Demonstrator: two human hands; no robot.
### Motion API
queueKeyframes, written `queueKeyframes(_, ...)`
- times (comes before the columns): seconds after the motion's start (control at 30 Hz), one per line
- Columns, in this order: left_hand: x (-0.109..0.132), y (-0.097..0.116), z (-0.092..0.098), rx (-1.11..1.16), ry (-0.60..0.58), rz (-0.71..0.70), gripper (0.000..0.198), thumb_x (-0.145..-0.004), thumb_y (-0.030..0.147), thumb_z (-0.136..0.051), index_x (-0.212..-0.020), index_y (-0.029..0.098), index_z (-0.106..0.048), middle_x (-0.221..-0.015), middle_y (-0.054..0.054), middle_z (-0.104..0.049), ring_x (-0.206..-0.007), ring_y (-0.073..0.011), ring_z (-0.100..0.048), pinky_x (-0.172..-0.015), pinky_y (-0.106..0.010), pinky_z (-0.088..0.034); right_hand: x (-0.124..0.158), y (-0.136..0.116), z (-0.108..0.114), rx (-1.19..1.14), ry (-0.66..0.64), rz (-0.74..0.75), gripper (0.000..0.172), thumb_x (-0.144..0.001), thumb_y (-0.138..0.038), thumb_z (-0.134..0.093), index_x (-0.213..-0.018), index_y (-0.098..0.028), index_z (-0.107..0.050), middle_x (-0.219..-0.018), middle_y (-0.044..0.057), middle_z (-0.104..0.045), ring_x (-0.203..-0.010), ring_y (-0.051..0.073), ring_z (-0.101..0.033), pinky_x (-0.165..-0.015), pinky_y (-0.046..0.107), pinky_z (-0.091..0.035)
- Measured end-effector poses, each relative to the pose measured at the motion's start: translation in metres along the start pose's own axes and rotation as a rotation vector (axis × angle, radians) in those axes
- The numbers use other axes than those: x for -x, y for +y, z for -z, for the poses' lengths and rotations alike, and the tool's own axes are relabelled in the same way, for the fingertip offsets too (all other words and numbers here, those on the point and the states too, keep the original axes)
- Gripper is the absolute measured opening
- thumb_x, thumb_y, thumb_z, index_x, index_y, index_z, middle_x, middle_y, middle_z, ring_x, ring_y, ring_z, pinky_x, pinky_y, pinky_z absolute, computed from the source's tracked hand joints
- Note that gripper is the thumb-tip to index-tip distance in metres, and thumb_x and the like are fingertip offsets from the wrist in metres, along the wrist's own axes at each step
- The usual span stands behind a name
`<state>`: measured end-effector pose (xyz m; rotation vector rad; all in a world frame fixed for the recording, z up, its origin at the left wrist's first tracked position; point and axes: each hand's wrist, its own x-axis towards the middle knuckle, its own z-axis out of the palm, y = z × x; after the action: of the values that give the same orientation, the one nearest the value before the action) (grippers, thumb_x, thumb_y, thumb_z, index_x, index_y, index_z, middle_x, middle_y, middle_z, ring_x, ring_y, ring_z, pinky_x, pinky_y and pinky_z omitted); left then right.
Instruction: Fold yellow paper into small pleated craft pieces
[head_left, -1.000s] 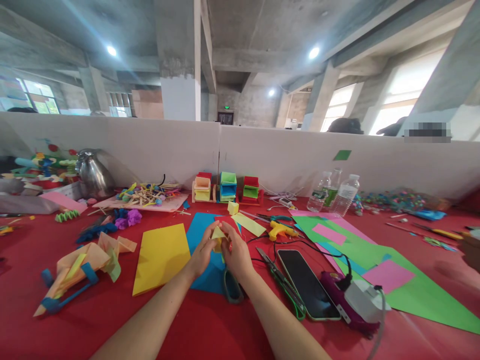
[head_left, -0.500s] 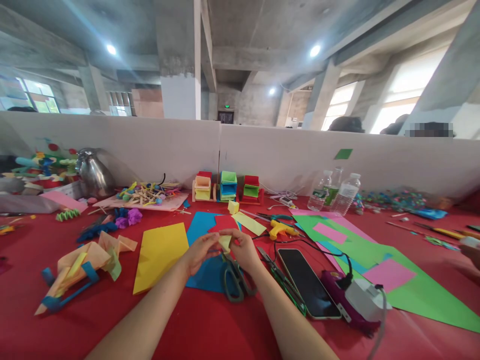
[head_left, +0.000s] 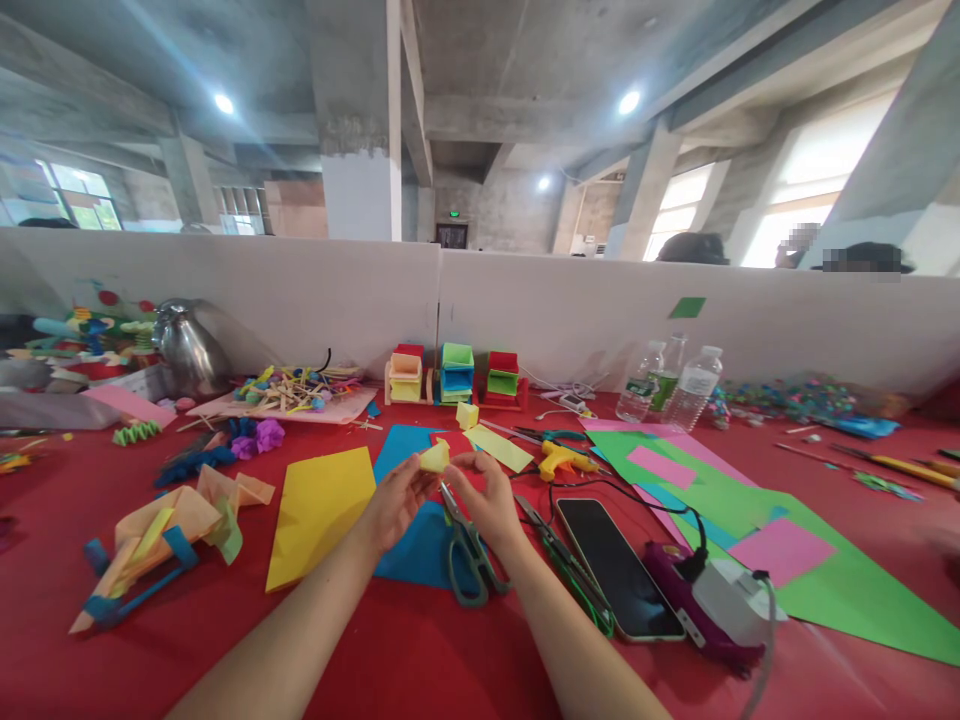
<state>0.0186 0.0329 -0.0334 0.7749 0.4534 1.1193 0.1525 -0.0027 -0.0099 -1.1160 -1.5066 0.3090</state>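
Both my hands are raised over the red table, close together. My left hand [head_left: 396, 503] pinches a small folded piece of pale yellow paper [head_left: 434, 458] at its fingertips. My right hand [head_left: 487, 496] is beside it with thumb and fingers pinched toward the paper's right edge; I cannot tell if it touches. Grey-handled scissors [head_left: 466, 548] lie on a blue sheet [head_left: 411, 540] just under my hands. A yellow sheet [head_left: 321, 512] lies to the left.
A phone [head_left: 611, 565] lies right of my arm, beside a purple and white glue gun [head_left: 709, 600] with its cable. Green and pink sheets [head_left: 750, 520] spread to the right. Water bottles [head_left: 679, 385], paper boxes [head_left: 456, 375], craft sticks [head_left: 292, 388] line the white partition.
The yellow paper piece has gone from between both hands to my left fingertips, lifted slightly. My right hand has drawn a little to the right, and the scissors show in full.
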Motion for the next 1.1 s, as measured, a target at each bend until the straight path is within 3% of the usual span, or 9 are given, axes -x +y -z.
queueKeyframes(0.17, 0.0068, -0.0044, -0.0066, 0.031, -0.091, 0.023, 0.028, -0.081, 0.020, -0.055, -0.108, 0.019, -0.058, -0.103, -0.004, -0.065, -0.097, -0.0150, -0.059, -0.092, -0.028, -0.041, 0.0004, 0.0031, -0.0067, 0.040, -0.096, 0.017, 0.021, -0.075, -0.028, -0.058, -0.058, -0.016, -0.055, -0.061, -0.002, -0.054, -0.064, 0.013, -0.052, -0.064, 0.027, -0.042)
queueKeyframes(0.3, 0.0083, -0.0004, -0.0056, 0.023, -0.112, 0.097, 0.024, -0.081, 0.026, -0.054, -0.101, 0.016, -0.062, -0.104, -0.008, -0.065, -0.097, -0.0187, -0.059, -0.091, -0.033, -0.043, -0.0015, 0.0052, -0.0024, 0.042, -0.165, 0.018, 0.024, -0.082, -0.031, -0.054, -0.067, -0.013, -0.055, -0.065, -0.003, -0.055, -0.064, 0.011, -0.054, -0.063, 0.028, -0.044)
queueKeyframes(0.5, 0.0053, 0.0013, -0.0045, -0.008, -0.048, 0.090, 0.020, -0.079, 0.016, -0.056, -0.097, 0.015, -0.064, -0.099, -0.006, -0.066, -0.092, -0.0163, -0.061, -0.084, -0.027, -0.046, -0.0003, 0.0042, -0.0020, 0.059, -0.202, 0.004, 0.015, -0.075, -0.027, -0.057, -0.064, -0.017, -0.062, -0.060, -0.003, -0.056, -0.063, 0.012, -0.053, -0.063, 0.026, -0.043)
queueKeyframes(0.7, 0.0050, 0.0009, -0.0033, -0.040, 0.044, 0.153, 0.014, -0.082, 0.015, -0.053, -0.090, 0.015, -0.064, -0.085, -0.003, -0.069, -0.071, -0.0106, -0.064, -0.067, -0.020, -0.050, -0.0001, 0.0020, -0.0022, 0.141, -0.158, -0.008, 0.008, -0.067, -0.023, -0.060, -0.065, -0.019, -0.066, -0.082, 0.003, -0.064, -0.086, 0.020, -0.052, -0.078, 0.034, -0.040)
queueKeyframes(0.83, 0.0060, 0.0035, -0.0030, -0.073, 0.081, 0.218, 0.009, -0.081, 0.016, -0.055, -0.082, 0.014, -0.064, -0.072, -0.003, -0.068, -0.059, -0.0104, -0.063, -0.058, -0.020, -0.051, -0.0014, 0.0015, -0.0006, 0.196, -0.151, 0.004, 0.006, -0.066, -0.022, -0.060, -0.063, -0.019, -0.065, -0.084, 0.004, -0.064, -0.087, 0.021, -0.051, -0.081, 0.037, -0.038)
queueKeyframes(1.1, 0.0061, 0.0034, -0.0058, -0.109, 0.117, 0.187, 0.012, -0.079, 0.010, -0.054, -0.088, 0.014, -0.062, -0.074, -0.003, -0.068, -0.058, -0.0104, -0.062, -0.057, -0.020, -0.050, 0.0000, 0.0036, -0.0003, 0.269, -0.189, 0.005, 0.008, -0.061, -0.022, -0.064, -0.069, -0.021, -0.067, -0.088, 0.003, -0.061, -0.089, 0.022, -0.049, -0.082, 0.037, -0.036)
